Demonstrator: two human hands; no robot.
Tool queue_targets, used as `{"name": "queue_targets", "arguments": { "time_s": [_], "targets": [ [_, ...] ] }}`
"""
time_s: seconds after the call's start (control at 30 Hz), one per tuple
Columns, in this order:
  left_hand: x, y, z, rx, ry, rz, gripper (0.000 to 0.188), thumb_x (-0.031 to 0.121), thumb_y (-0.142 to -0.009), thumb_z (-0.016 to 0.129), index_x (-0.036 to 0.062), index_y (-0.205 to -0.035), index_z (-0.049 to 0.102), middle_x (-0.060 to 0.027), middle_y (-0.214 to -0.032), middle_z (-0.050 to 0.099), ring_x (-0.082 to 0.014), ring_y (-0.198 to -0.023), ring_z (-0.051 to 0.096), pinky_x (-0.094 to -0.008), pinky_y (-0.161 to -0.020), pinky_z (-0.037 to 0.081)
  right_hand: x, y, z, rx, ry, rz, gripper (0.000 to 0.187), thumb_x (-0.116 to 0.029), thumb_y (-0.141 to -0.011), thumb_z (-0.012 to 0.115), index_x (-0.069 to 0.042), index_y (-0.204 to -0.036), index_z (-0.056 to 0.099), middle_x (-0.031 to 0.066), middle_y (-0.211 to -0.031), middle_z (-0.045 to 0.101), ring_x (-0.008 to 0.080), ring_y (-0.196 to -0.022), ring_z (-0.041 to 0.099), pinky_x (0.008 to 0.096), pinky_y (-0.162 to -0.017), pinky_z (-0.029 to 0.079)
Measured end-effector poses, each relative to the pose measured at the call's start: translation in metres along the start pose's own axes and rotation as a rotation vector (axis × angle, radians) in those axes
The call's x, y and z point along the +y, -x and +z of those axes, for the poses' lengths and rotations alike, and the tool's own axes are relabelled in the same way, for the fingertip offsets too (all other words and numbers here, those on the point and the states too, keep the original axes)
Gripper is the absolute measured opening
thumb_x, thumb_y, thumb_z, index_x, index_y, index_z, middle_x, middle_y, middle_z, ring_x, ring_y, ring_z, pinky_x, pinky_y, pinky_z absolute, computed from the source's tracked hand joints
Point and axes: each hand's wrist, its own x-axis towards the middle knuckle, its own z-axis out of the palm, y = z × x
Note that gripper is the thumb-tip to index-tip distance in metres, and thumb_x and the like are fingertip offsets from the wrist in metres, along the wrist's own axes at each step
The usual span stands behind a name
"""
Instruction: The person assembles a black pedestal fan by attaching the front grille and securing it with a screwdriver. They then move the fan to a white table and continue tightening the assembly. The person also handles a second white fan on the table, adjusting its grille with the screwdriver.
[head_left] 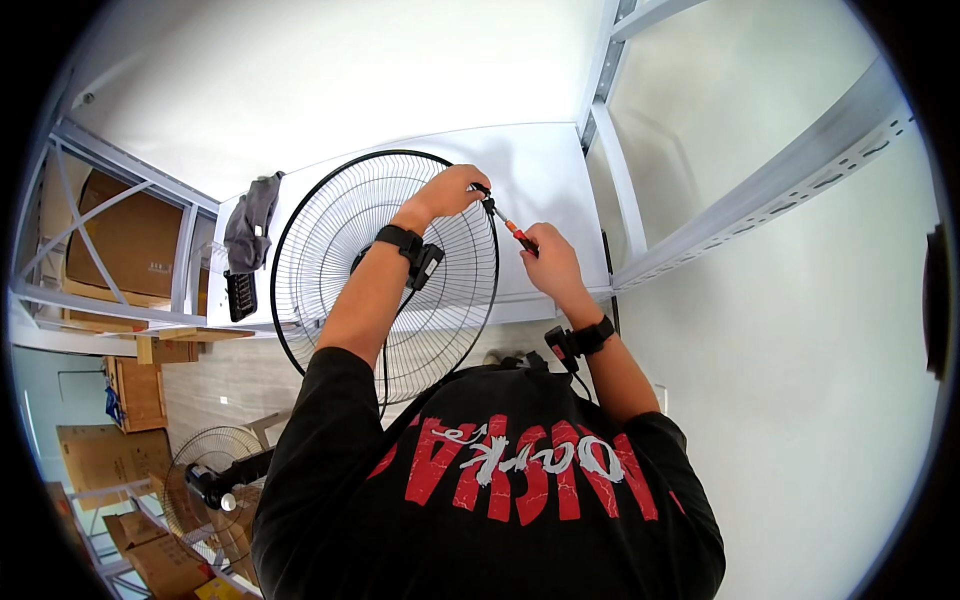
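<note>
A large round black wire fan guard [340, 200] rests on the white table and sticks out over its front edge. My left hand [447, 192] reaches across it, fingers closed on a small black clip [488, 204] at the guard's right rim. In my right hand [550, 262] is a screwdriver [520, 237] with a red and black handle. The shaft points up and left, and its tip meets the clip or lies very close to it. My left forearm hides part of the guard's middle.
On the table's left lie a grey cloth [250, 225] and a black case of bits [241, 296]. Metal shelving posts [618, 180] rise at the right. Cardboard boxes [115, 462] and another fan [210, 485] stand at the lower left.
</note>
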Motion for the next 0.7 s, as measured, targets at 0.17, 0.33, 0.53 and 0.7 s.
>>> {"name": "queue_targets", "arguments": {
  "time_s": [0.17, 0.33, 0.53, 0.7],
  "targets": [
    [0.003, 0.000, -0.005, -0.026, -0.001, -0.011, 0.017, 0.010, -0.085, 0.065, 0.0044, -0.102, 0.066, -0.0107, -0.102, 0.065, -0.0286, -0.098, 0.060, -0.0368, -0.087, 0.048, 0.008, 0.000, -0.003, 0.002, 0.095, 0.115, 0.017, -0.006, -0.075, 0.063, -0.004, -0.088, 0.052, 0.0154, -0.084, 0.057, 0.0356, -0.076, 0.058, 0.0431, -0.064, 0.046],
    [0.008, 0.002, -0.010, -0.042, 0.009, -0.013, 0.019, 0.010, -0.084, 0.067, 0.0048, -0.102, 0.066, -0.0102, -0.102, 0.066, -0.0288, -0.098, 0.060, -0.0371, -0.087, 0.048, 0.027, -0.011, -0.004, -0.120, -0.265, 0.419, 0.022, -0.020, -0.082, 0.067, -0.001, -0.082, 0.057, 0.0096, -0.069, 0.058, 0.0212, -0.064, 0.056, 0.0343, -0.060, 0.043],
    [0.022, 0.003, -0.008, -0.069, -0.033, 0.171, 0.022, 0.008, -0.076, 0.072, 0.0063, -0.099, 0.068, -0.0105, -0.094, 0.068, -0.0301, -0.088, 0.064, -0.0388, -0.080, 0.050, 0.010, -0.049, 0.023, -0.122, -0.552, 0.423, 0.031, -0.027, -0.082, 0.071, 0.002, -0.088, 0.068, 0.0054, -0.070, 0.064, 0.0135, -0.063, 0.056, 0.0294, -0.060, 0.043],
    [0.024, 0.007, -0.004, -0.043, -0.037, 0.178, 0.020, 0.009, -0.076, 0.071, 0.0062, -0.096, 0.069, -0.0095, -0.093, 0.068, -0.0286, -0.087, 0.064, -0.0384, -0.079, 0.050, -0.001, -0.054, 0.032, -0.126, -0.554, 0.502, 0.022, -0.020, -0.076, 0.074, 0.000, -0.083, 0.068, 0.0054, -0.072, 0.065, 0.0140, -0.064, 0.058, 0.0296, -0.060, 0.044]
  ]
}}
